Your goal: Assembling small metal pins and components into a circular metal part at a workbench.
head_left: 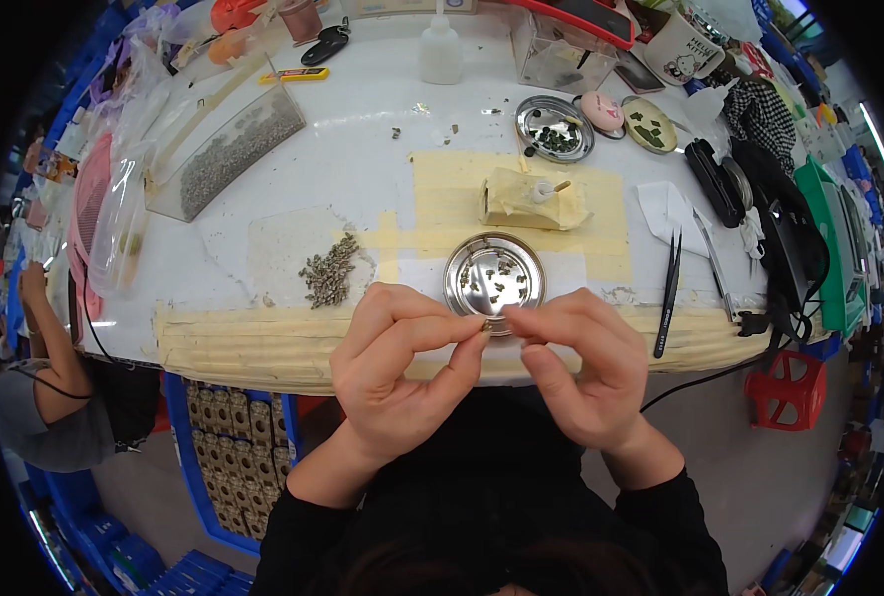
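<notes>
My left hand (399,370) is closed in a pinch, thumb against forefinger, on a small metallic piece (485,326) too small to name more exactly. Facing it, my right hand (593,368) has its forefinger close to that piece. Its thumb is held apart, and nothing shows between the fingers. Just beyond both hands sits a round shiny metal dish (467,298) with several small dark bits in it. To the left, a heap of small grey-brown parts (328,270) lies on the table. Behind the dish stands a block wrapped in yellowish tape (506,202), with a small white container on top.
Black tweezers (667,303) lie to the right. Farther back are a dish of dark green pieces (554,127), a squeeze bottle (441,52) and a clear box of grey granules (238,149). The taped table edge (243,343) runs nearest me. Another person (49,407) sits at left.
</notes>
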